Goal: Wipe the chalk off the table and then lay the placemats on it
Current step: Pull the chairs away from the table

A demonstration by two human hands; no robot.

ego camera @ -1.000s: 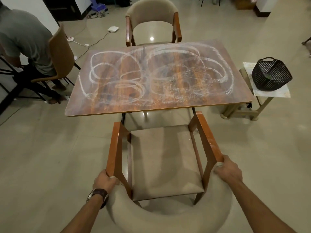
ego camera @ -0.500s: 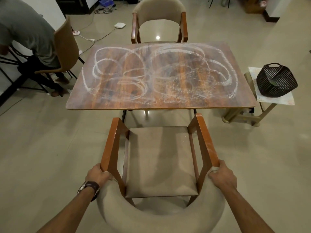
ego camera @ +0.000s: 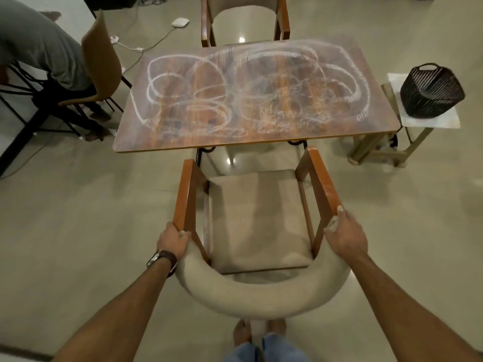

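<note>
Your left hand [ego camera: 173, 240] holds the padded beige armchair [ego camera: 257, 226] in a closed grip where its backrest meets the left wooden arm; your right hand [ego camera: 345, 235] lies looser on the right arm, fingers spread along the wood. The chair faces the rectangular wood-grain desk [ego camera: 156, 142], standing between you and it. The desk's long axis runs left to right, covered in looping white chalk scribbles [ego camera: 251, 90]. Beyond it stands a second beige armchair [ego camera: 244, 17]; to its right a dark woven basket [ego camera: 431, 94] sits on a small stool [ego camera: 407, 142]. At far left, a person [ego camera: 39, 45] sits on a brown chair [ego camera: 100, 61].
</note>
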